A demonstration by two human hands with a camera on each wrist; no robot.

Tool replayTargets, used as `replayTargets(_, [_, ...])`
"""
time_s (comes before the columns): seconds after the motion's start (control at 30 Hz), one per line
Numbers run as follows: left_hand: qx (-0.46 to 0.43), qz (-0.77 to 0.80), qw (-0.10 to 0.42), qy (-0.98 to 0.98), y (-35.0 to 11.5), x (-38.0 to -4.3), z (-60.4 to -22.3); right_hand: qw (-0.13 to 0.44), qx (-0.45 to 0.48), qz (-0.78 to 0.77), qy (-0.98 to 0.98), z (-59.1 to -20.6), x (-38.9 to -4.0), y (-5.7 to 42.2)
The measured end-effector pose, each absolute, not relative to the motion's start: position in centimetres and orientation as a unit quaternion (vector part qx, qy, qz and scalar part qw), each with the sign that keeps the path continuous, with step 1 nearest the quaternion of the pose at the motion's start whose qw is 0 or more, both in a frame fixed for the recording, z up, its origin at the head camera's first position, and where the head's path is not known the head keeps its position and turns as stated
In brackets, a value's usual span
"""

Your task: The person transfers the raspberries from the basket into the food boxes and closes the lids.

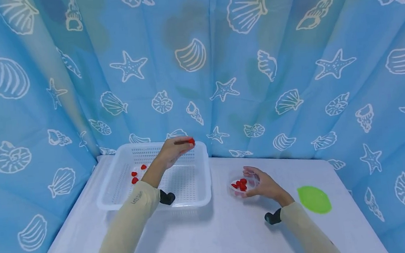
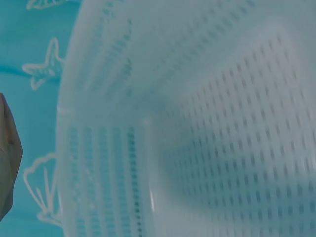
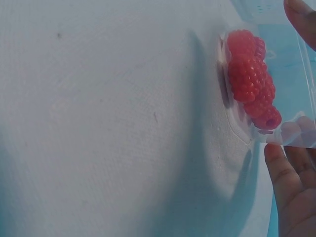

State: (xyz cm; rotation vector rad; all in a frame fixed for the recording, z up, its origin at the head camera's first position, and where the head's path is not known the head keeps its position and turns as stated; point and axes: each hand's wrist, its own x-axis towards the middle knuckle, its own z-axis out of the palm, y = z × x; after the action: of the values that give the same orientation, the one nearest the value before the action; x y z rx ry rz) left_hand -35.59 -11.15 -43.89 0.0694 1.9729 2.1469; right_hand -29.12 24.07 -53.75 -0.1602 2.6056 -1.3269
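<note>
We see the left hand (image 1: 173, 151) narrowly pinching a red berry (image 1: 191, 142) over the white basket's (image 1: 207, 174) far side, while the right hand's (image 1: 266, 183) fingers curve round the clear tub (image 1: 232, 177), presumably steadying it so its small berries (image 1: 242, 181) stay inside.

On the pale left sleeve (image 1: 124, 229), just behind the left hand (image 1: 173, 151) on the forearm side, we find a short line of dark lettering (image 1: 136, 197). We read its opening as "Let's"; the rest that follows is too small and blurred for us to make out surely.
</note>
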Motion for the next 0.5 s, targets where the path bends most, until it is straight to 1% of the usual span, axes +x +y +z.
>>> replayTargets(0.2, [0.035, 0.758, 0.112, 0.642, -9.6, -34.9, -43.3, 0.108, -0.057, -0.455, 0.882, -53.7, -29.1, 24.2])
replayTargets(0.5, [0.080, 0.682, 0.066, 0.724, -7.0, -32.9, -43.6, 0.112, -0.071, -0.465, 0.875, -53.8, -29.2, 24.3])
